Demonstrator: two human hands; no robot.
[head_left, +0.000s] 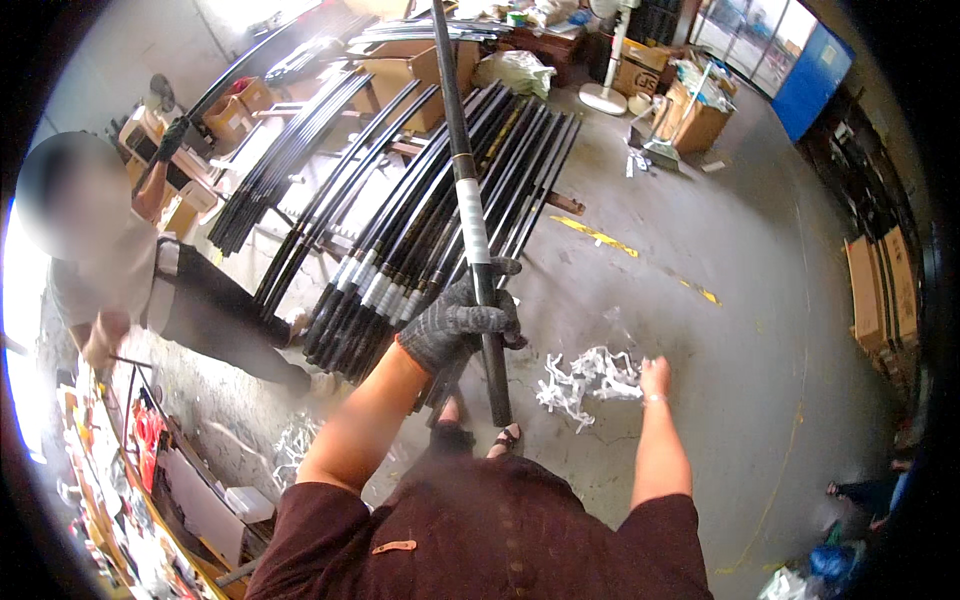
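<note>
My left hand (455, 325), in a dark grey knit glove, is closed around a long black pole (457, 130) near its lower end. The pole stands steeply tilted in front of me, its top running out of view. Just above the glove a white and silver band (471, 220) wraps it. My bare right hand (655, 378) is off to the right with its fingers closed; what they hold, if anything, is too small to make out. Beside it appears a tangle of white strips (585, 385); whether the hand touches them I cannot tell.
Many similar black poles (430, 220) lie in rows on a rack ahead. At left a co-worker (120, 240) raises a gloved hand to another pole. A cluttered bench (170, 500) runs along the lower left. Cardboard boxes (690, 115) and a dustpan (660, 150) stand farther back.
</note>
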